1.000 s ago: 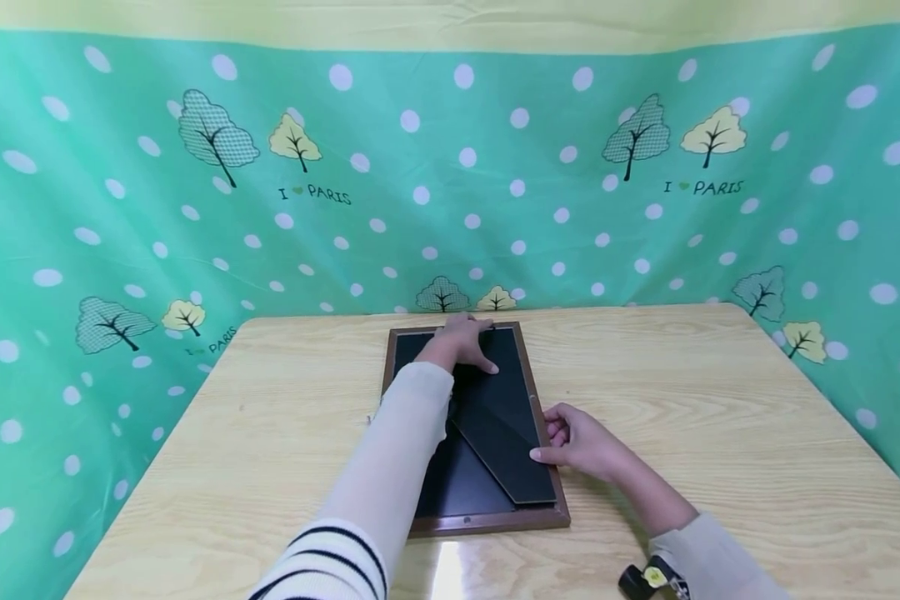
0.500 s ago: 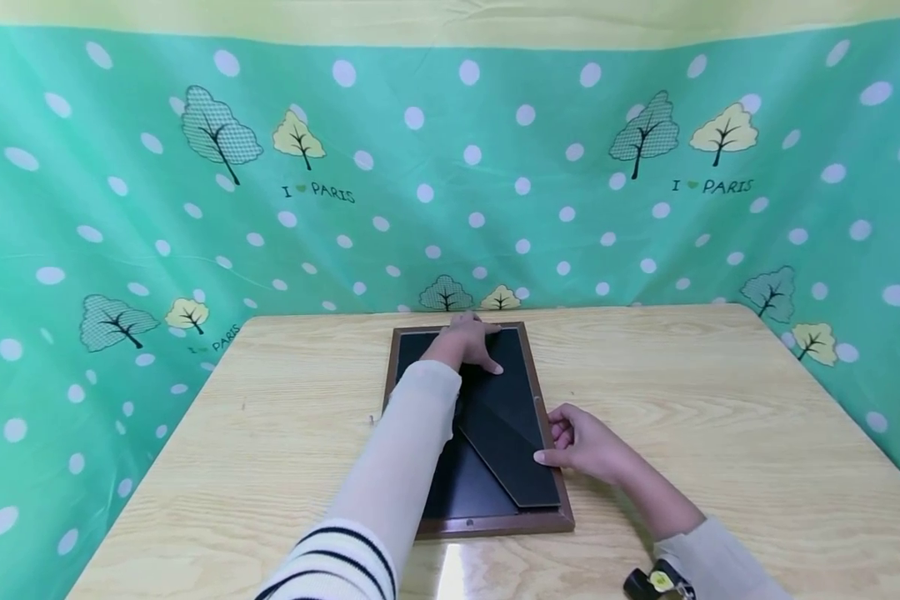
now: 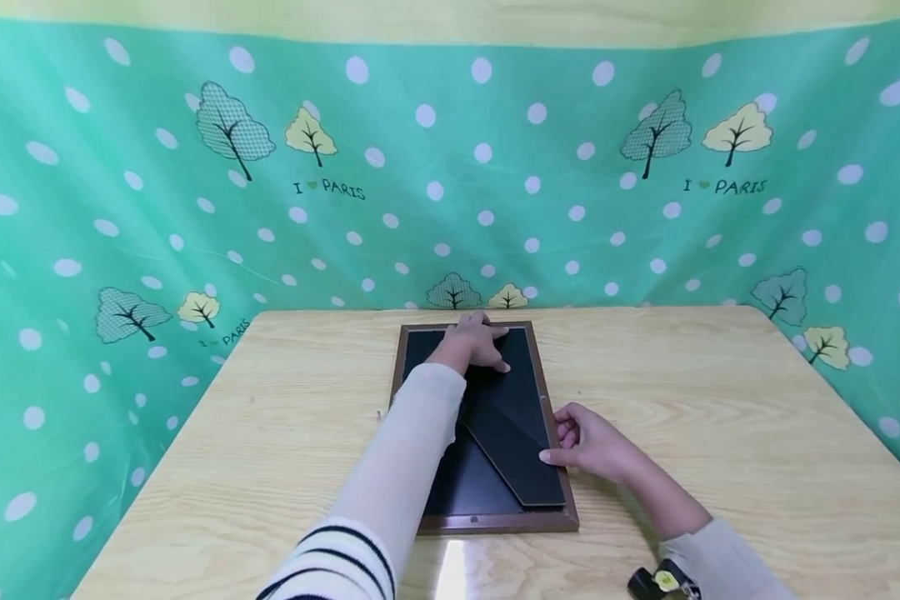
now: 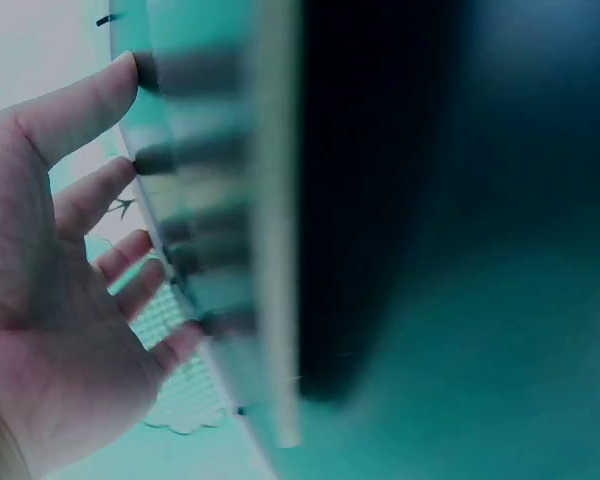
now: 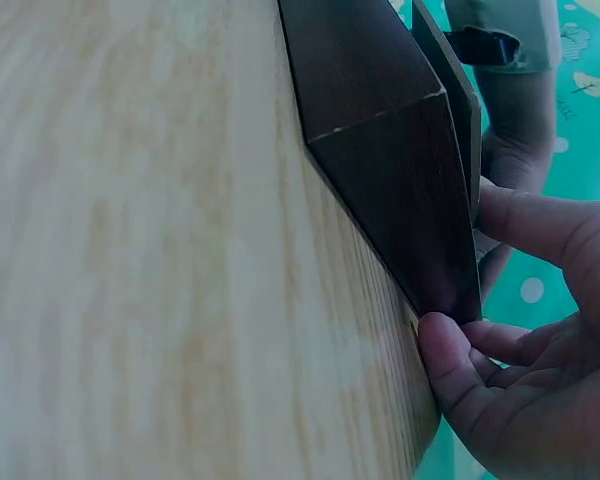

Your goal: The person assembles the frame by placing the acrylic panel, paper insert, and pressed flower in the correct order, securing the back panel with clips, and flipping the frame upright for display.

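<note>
A brown-edged picture frame (image 3: 495,523) lies back side up on the table, and its black backing board (image 3: 450,492) carries a slanted black stand leg (image 3: 521,462). My left hand (image 3: 474,340) touches the board near the far end with spread fingertips. Up close in the left wrist view, the fingers of that left hand (image 4: 60,280) meet a glossy reflecting surface. At the near right side, my right hand (image 3: 596,442) pinches the frame's edge, thumb over the stand leg. The right wrist view shows this right hand (image 5: 570,330) at the frame's edge (image 5: 380,90).
The light wooden table (image 3: 682,375) extends to both sides of the frame. Behind it hangs a green dotted cloth (image 3: 390,167) with printed trees. A small pale object (image 3: 378,414), too small to identify, shows just left of the frame.
The whole head view has shifted slightly, so table and frame appear a little further right. Both hands keep their places on the picture frame.
</note>
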The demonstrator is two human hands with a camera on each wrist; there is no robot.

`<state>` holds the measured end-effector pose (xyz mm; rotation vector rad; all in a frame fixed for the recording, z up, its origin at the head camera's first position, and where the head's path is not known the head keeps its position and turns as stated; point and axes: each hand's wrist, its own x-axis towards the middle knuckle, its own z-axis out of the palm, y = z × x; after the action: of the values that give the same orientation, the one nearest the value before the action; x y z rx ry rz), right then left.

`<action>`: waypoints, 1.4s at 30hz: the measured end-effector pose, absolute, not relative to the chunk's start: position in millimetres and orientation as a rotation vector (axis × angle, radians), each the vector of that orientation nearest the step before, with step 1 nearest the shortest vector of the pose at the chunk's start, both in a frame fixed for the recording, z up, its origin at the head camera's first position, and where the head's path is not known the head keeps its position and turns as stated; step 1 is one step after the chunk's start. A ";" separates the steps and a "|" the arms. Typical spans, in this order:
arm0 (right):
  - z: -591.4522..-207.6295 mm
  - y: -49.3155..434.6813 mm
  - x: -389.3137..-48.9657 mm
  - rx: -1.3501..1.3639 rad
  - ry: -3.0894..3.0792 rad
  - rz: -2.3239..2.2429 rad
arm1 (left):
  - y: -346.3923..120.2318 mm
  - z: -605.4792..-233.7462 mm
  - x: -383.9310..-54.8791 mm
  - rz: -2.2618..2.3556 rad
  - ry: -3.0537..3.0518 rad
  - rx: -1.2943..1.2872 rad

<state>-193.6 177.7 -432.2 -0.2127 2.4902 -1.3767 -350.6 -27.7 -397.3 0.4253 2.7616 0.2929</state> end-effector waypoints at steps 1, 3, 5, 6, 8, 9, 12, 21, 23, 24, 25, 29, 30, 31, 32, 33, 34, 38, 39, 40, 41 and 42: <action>-432.6 177.6 -193.4 -0.206 2.491 -1.376 | -31.7 -399.2 -351.8 0.359 2.746 0.450; -433.3 177.7 -193.8 -0.196 2.497 -1.370 | -41.9 -400.6 -352.8 0.554 2.704 0.511; -433.6 178.3 -194.1 -0.182 2.501 -1.367 | -52.3 -399.8 -353.2 0.759 2.648 0.563; -433.4 178.7 -194.2 -0.174 2.506 -1.363 | -56.5 -398.5 -352.6 0.855 2.618 0.582; -432.7 179.8 -194.1 -0.162 2.514 -1.354 | -62.8 -395.0 -348.8 1.012 2.569 0.615; -432.4 180.4 -193.7 -0.151 2.517 -1.350 | -65.0 -393.4 -346.9 1.049 2.560 0.628; -431.6 181.6 -193.5 -0.132 2.508 -1.366 | -74.3 -386.9 -337.3 1.161 2.510 0.643; -429.1 187.1 -198.6 -0.221 2.325 -1.507 | -131.1 -387.9 -303.4 1.450 2.493 0.528; -427.0 188.6 -201.8 -0.211 2.291 -1.532 | -146.4 -390.3 -295.9 1.455 2.514 0.490; -425.8 189.1 -204.2 -0.201 2.280 -1.546 | -154.3 -391.9 -292.4 1.451 2.524 0.470; -424.8 189.6 -207.3 -0.194 2.267 -1.568 | -162.1 -393.7 -289.0 1.447 2.531 0.449; -422.7 188.6 -224.1 -0.169 2.275 -1.651 | -190.4 -404.1 -278.2 1.430 2.558 0.362; -423.2 188.0 -229.1 -0.168 2.282 -1.669 | -196.5 -406.6 -275.4 1.428 2.565 0.330; -424.1 187.3 -234.3 -0.165 2.286 -1.691 | -202.0 -408.8 -272.7 1.432 2.561 0.305; -425.1 186.6 -239.6 -0.163 2.300 -1.703 | -206.9 -411.3 -270.2 1.440 2.551 0.288; -426.3 186.1 -245.0 -0.160 2.312 -1.716 | -211.0 -413.1 -267.3 1.455 2.530 0.274; -428.1 186.3 -250.2 -0.158 2.320 -1.725 | -213.8 -415.1 -265.0 1.465 2.503 0.258; -435.4 186.3 -268.9 -0.147 2.342 -1.724 | -219.2 -422.9 -258.9 1.553 2.335 0.229; -436.9 185.9 -273.0 -0.147 2.348 -1.715 | -219.1 -424.4 -257.9 1.573 2.301 0.218; -438.1 185.1 -276.8 -0.150 2.354 -1.703 | -219.1 -425.9 -257.2 1.581 2.280 0.214; -439.0 183.9 -280.5 -0.151 2.362 -1.688 | -218.5 -427.1 -256.5 1.584 2.265 0.215; -439.8 182.7 -284.2 -0.149 2.367 -1.679 | -218.1 -428.1 -255.9 1.574 2.262 0.220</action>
<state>-284.2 182.7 -439.8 -0.1489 2.3673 -1.6791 -255.9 -218.1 -428.1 0.2196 2.2621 1.5735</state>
